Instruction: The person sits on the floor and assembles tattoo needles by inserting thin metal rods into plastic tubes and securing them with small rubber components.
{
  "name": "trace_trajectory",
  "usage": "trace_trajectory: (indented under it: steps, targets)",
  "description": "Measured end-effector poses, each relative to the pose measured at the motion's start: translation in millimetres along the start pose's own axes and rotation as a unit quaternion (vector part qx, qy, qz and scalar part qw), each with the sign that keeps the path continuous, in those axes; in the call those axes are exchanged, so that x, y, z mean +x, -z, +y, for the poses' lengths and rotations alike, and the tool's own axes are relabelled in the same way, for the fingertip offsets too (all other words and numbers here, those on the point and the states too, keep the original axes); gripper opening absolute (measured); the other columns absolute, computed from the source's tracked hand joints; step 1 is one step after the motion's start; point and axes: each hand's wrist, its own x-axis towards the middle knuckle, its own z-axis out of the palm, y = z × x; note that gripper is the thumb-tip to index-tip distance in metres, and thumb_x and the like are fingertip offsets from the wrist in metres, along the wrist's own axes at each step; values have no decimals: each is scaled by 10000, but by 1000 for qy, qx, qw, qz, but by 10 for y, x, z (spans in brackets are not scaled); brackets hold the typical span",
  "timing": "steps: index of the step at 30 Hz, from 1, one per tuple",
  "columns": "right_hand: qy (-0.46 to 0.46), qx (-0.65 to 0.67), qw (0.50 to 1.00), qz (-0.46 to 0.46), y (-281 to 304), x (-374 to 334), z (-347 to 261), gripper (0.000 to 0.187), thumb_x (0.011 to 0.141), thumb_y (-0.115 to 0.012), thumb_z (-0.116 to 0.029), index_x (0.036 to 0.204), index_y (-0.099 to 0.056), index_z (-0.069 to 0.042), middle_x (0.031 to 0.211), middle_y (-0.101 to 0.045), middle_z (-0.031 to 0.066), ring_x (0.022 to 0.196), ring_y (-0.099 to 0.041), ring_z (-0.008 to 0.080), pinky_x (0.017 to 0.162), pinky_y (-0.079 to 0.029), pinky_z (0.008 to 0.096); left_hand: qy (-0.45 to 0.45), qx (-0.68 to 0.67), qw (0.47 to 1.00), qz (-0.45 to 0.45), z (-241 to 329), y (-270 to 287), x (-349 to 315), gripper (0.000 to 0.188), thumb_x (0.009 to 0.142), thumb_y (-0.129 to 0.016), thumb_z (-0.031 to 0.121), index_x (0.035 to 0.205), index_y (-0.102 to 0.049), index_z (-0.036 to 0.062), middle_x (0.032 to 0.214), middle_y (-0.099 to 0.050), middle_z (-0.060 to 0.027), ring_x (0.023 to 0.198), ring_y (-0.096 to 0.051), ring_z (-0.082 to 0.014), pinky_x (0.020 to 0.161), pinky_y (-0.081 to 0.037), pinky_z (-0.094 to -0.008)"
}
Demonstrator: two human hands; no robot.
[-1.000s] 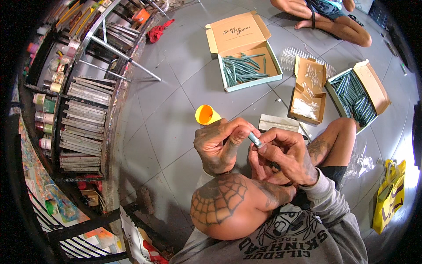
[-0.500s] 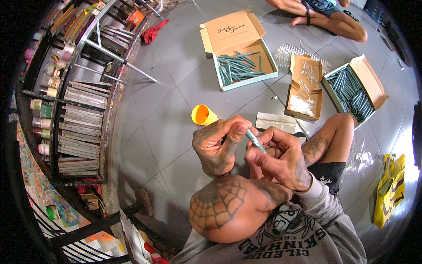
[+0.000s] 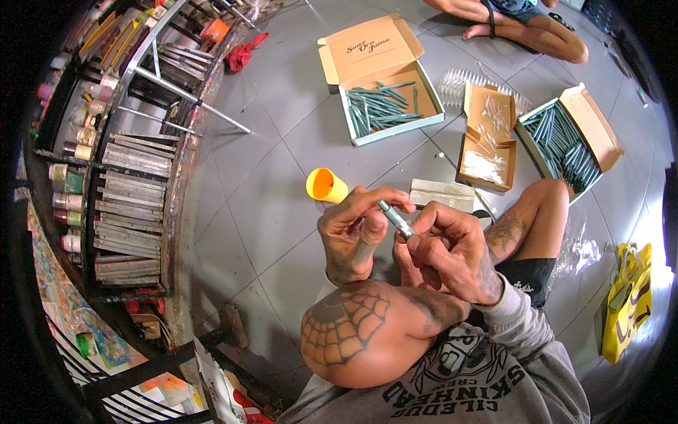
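Observation:
My right hand [image 3: 455, 251] pinches one end of a short teal pen barrel [image 3: 395, 218], which has pale markings on its side. The barrel tilts up to the left, its other end pointing at my left hand [image 3: 353, 237]. That hand is curled but open, with thumb and index finger apart; the index finger passes behind the barrel, and I cannot tell if it touches. An orange-yellow cup [image 3: 337, 189] lies tipped on the floor just beyond my left hand. Past my fingers is a greyish flat pad [image 3: 441, 194].
Ahead stands an open box [image 3: 431, 116] of teal pens. A narrow carton [image 3: 505, 169] with white sticks and a second box [image 3: 600, 148] of pens are at the right. A clear spiky tray, crumpled plastic and a yellow bag [image 3: 625, 311] lie around. Paint shelves [image 3: 134, 212] line the left.
My left thumb and index finger have loosened from the pen barrel, uncovering its upper end. The barrel stays in my right hand. The boxes have not moved.

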Motion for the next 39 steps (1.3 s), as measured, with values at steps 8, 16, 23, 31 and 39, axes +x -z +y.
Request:
trace_trajectory:
  steps: [8, 16, 23, 31, 39]
  targets:
    - [17, -8, 1000, 3, 45, 3, -54, 128, 1010, -653, -115, 967, -615, -1, 859, -615, -8, 759, -539, 45, 635, -434, 226, 106, -47, 993, 5, 36, -104, -72, 336, 1002, -692, 265, 910, -722, -57, 959, -756, -182, 783, -688, -142, 616, -493, -251]
    - [6, 13, 1000, 10, -36, 10, -118, 188, 1021, -674, -173, 936, -644, -9, 817, -587, -26, 736, -503, 33, 605, -392, 228, 90, 17, 995, 42, 105, -174, -111, 388, 1017, -649, 301, 869, -714, -52, 871, -742, -158, 862, -749, -250, 660, -551, -321]
    - [2, 14, 1000, 12, 7, 1, -121, 165, 1004, -691, -148, 926, -661, -7, 826, -606, -18, 774, -526, 51, 656, -427, 239, 27, -14, 1000, 7, 17, -160, -77, 328, 1023, -642, 176, 881, -712, -111, 920, -757, -200, 873, -756, -255, 732, -593, -335]
    - [-38, -42, 998, 41, 12, 50, -127, 271, 966, -747, -230, 869, -670, 11, 749, -631, 10, 718, -552, 72, 617, -456, 272, 58, 38, 997, 35, 108, -186, -56, 398, 1031, -612, 263, 857, -711, -81, 867, -745, -194, 820, -753, -279, 740, -590, -372]
    - [331, -387, 856, 95, 224, 151, -268, 310, 811, -785, -95, 1091, -682, -11, 1004, -683, 144, 859, -693, 273, 708, -568, 343, 268, -45, 962, 29, 145, -124, -81, 388, 1061, -581, 277, 998, -735, -73, 683, -695, -77, 530, -499, -33, 537, -442, -204]
